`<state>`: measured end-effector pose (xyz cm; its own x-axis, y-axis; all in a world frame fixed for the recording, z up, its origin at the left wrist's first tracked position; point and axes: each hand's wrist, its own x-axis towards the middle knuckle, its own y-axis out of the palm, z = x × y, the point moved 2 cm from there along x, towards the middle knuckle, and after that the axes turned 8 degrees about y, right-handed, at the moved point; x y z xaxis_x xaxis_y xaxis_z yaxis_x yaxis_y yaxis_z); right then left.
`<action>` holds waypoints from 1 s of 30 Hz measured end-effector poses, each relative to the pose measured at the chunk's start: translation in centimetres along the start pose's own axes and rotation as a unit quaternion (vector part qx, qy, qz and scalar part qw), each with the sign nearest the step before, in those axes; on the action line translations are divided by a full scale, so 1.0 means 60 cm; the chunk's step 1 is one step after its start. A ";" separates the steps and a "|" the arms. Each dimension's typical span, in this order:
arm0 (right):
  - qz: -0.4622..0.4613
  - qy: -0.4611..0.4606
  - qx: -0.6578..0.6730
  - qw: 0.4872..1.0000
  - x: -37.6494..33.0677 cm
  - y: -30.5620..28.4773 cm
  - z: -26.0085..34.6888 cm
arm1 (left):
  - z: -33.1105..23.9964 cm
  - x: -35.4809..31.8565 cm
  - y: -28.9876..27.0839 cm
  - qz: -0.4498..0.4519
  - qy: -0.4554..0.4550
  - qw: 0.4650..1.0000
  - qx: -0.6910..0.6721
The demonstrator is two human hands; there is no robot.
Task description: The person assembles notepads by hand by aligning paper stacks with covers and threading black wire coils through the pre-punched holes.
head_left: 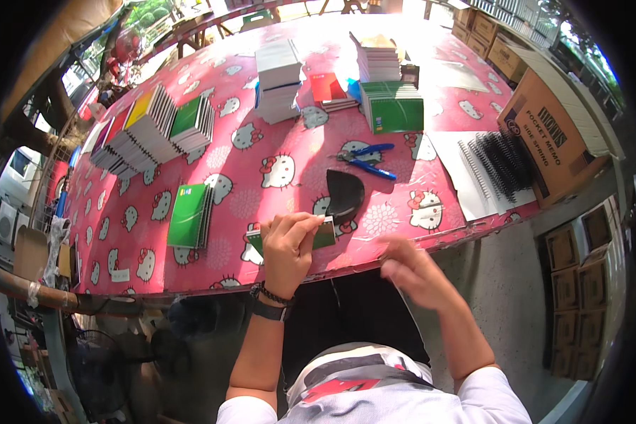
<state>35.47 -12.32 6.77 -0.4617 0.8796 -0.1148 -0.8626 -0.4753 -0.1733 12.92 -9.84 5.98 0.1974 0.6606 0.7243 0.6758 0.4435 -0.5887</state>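
At the table's near edge my left hand (287,247) is closed over a small green notebook (324,236), pressing it upright on edge. The hand covers much of the notebook. A black half-round block (346,198) stands directly behind the notebook. My right hand (413,272) is off to the right, apart from the notebook, with bent fingers smeared by motion; whether it holds anything is unclear. Beyond the black block lie blue-handled pliers (372,169). Black spiral coils (500,169) rest on a white sheet (449,159) at the right. A short stack of green notebooks (189,215) sits left of my left hand.
Notebook stacks with red, yellow and green covers (138,127) stand far left. Farther back are a tall white stack (278,78) and green notebooks (394,109). A cardboard box (562,134) borders the right side; more cartons (578,297) sit below. Pink patterned covering (254,159) spans the table.
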 end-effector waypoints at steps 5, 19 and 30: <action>-0.049 -0.072 -0.033 0.996 0.056 -0.031 0.008 | -0.023 0.002 0.014 0.011 0.014 1.000 -0.017; -0.113 -0.144 -0.109 0.977 0.099 -0.020 0.007 | -0.035 0.002 0.006 0.016 0.031 0.999 -0.034; -0.018 -0.153 -0.166 0.974 0.102 -0.016 0.008 | -0.034 -0.003 0.014 0.017 0.040 0.999 -0.019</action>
<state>33.38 -6.48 6.72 -0.5172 0.8355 0.1855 -0.7876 -0.3799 -0.4851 14.89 -10.83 6.11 0.2762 0.6238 0.7311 0.6944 0.3965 -0.6006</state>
